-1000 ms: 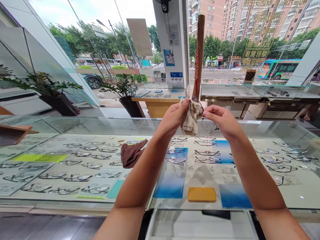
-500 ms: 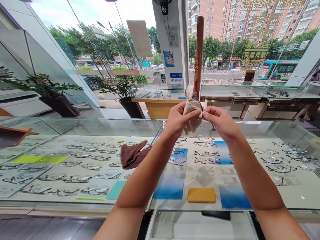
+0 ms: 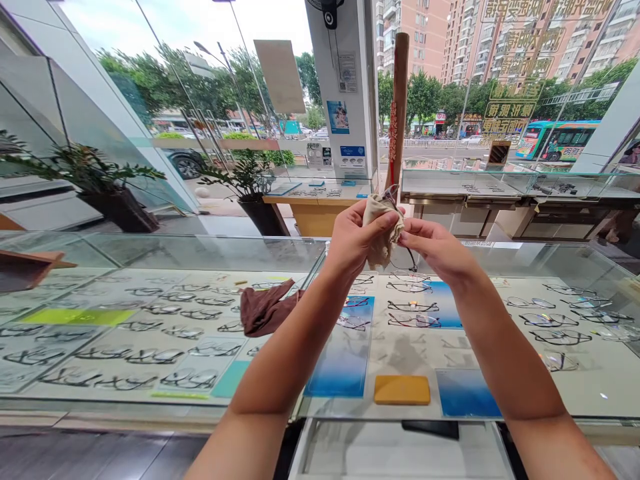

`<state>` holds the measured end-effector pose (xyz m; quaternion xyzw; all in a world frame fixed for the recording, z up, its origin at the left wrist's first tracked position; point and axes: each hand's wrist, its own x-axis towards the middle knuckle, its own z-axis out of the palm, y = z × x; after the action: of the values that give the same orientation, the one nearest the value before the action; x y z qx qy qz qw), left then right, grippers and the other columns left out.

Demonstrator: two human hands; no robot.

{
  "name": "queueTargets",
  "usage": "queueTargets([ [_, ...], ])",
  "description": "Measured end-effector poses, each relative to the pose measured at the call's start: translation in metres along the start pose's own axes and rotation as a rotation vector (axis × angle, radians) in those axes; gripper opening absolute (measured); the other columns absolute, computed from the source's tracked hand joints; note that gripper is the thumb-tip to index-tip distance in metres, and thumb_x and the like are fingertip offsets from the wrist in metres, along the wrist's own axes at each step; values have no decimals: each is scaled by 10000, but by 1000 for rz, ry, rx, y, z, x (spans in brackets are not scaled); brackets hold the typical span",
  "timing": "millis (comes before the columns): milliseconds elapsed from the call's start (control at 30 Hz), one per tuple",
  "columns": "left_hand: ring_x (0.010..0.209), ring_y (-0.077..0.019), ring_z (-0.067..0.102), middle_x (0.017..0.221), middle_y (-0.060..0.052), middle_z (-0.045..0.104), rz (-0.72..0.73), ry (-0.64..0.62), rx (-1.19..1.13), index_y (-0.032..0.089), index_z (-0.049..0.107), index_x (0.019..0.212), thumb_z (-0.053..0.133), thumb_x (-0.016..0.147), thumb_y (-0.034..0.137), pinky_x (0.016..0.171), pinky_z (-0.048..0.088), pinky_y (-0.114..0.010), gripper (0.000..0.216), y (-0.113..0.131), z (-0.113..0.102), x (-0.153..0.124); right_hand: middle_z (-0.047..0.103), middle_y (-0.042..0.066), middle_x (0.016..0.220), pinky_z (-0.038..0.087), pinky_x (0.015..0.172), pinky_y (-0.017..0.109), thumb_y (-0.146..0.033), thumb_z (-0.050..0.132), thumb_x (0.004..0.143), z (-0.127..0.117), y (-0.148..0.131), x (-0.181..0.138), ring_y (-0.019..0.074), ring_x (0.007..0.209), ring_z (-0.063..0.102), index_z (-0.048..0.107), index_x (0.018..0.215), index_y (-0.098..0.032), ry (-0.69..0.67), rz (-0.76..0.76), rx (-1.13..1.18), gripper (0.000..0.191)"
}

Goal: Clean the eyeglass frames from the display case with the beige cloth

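Note:
Both my hands are raised above a glass display counter [image 3: 165, 250]. My left hand [image 3: 353, 239] pinches a beige cleaning cloth [image 3: 381, 227] wrapped round one lens of a thin-framed pair of glasses [image 3: 406, 257]. My right hand [image 3: 437, 248] grips the same glasses from the right, with its fingers closed on the frame. The cloth hides most of the glasses; only a dark rim and a temple show below the hands.
Under the glass lie several rows of spectacles [image 3: 165, 310] on white trays. A brown cloth [image 3: 264, 308] and a yellow pad [image 3: 402, 390] rest on the counter. A potted plant [image 3: 253, 187], a wooden post [image 3: 399, 107] and another counter [image 3: 505, 183] stand behind.
My hands have drawn closer together. The cloth, which hung loose a second ago, is now bunched tightly over the lens, and more of the frame is covered.

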<state>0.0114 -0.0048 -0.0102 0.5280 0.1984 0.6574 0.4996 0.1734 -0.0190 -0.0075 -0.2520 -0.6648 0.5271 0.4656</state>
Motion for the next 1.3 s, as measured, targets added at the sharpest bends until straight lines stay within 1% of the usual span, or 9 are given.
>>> queueTargets([
  [233,533,-95,647,609,11,702,95,44,25,175,716,741,902,672,629,505,512,-187,495,-10,1,1,610,1,857,418,950,347,-476,878,721,4,-1,0,151,879,529,639,695,-197,-42,-14,49,368],
  [367,640,-162,724,685,-37,748,12,-113,82,168,716,754,855,709,677,575,576,-247,529,-2,-11,6,618,-3,830,465,935,323,-404,868,731,-1,0,1,135,841,552,671,705,-192,-29,46,151,291],
  [533,722,-158,742,870,-56,796,-88,-298,92,167,746,947,939,693,468,683,608,-255,438,8,-16,4,632,-8,789,528,874,276,-338,867,758,-8,-2,0,113,787,577,702,721,-190,-1,93,250,224],
  [667,748,-140,727,922,-44,804,-9,-167,58,186,748,994,981,609,437,694,595,-234,515,1,-4,0,670,-7,832,558,859,260,-372,882,769,-7,1,0,108,802,609,746,819,-195,-28,89,291,229],
  [800,566,-85,616,694,14,723,39,-11,76,175,699,768,989,552,529,555,504,-195,506,-5,2,-1,716,13,871,570,918,283,-426,916,723,2,9,2,133,874,645,773,864,-198,-126,74,326,304],
  [967,464,-88,564,570,14,657,108,42,138,186,688,716,864,673,698,446,443,-206,543,-1,0,-4,723,17,894,551,988,320,-435,886,762,11,9,1,137,888,646,759,868,-191,-209,52,314,295],
  [1100,500,-120,630,594,-8,677,69,-103,178,186,700,742,784,771,714,464,506,-225,535,8,-5,-4,667,-15,833,554,904,260,-386,900,748,5,-1,-3,100,801,610,758,781,-189,-140,46,302,246],
  [1200,670,-177,739,704,-40,733,6,-242,165,171,720,816,840,762,637,581,600,-262,484,17,-9,-4,642,-11,791,559,870,249,-368,906,738,-3,-7,-4,99,778,602,746,718,-176,-96,71,281,251],
  [1300,794,-194,775,853,-56,786,3,-305,157,176,739,943,907,734,522,695,638,-276,438,21,-10,-5,645,-8,788,564,867,254,-361,899,752,-6,-6,-4,101,775,601,734,719,-177,-69,91,282,250],
])
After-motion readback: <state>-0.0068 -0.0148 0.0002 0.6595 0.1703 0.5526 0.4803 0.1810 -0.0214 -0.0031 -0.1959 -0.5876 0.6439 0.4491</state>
